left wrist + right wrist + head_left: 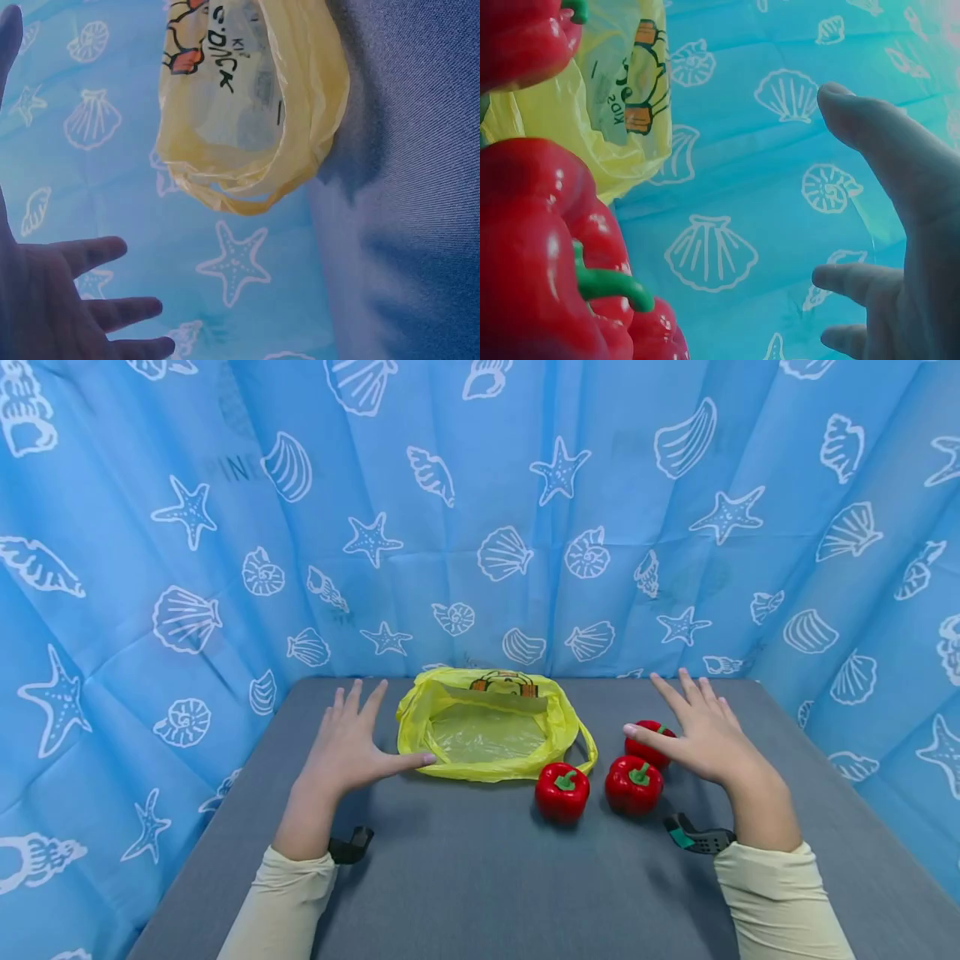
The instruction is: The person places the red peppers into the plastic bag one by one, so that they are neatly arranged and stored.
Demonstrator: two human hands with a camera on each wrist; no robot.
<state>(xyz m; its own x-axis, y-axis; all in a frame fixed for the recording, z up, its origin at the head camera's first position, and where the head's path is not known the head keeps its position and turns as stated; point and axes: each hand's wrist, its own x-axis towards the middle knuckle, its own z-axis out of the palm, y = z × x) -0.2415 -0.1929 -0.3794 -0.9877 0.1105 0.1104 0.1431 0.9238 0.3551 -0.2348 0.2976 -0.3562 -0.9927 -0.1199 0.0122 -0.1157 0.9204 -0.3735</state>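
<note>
The step in hand appears to be a ready position ahead of any pick-up: the left hand (347,752) and the right hand (708,739) are both released, fingers spread, grasping nothing. The left hand is held beside the yellow bag (480,770), its thumb extended towards the near left edge; the left wrist view shows the fingers apart from the plastic. The bag sits at the far middle of the table (465,877), mouth spread wide, with no pepper visible inside. The front pepper (562,793) stands at the bag's near right corner, by the handle loop; contact between them cannot be confirmed. The middle pepper (634,786) is just right of it, and the rear pepper (649,745) is behind that, partly covered by the right thumb in the head view. As a judgement, the next move calls for lowering the right hand and curling the fingers round one smooth, rounded pepper, while the left hand steadies the bag's rim, as thin film may shift or fold. The work surface is covered in grey fabric. A blue curtain (442,410) printed with white shells and starfish encloses the back and both sides
</note>
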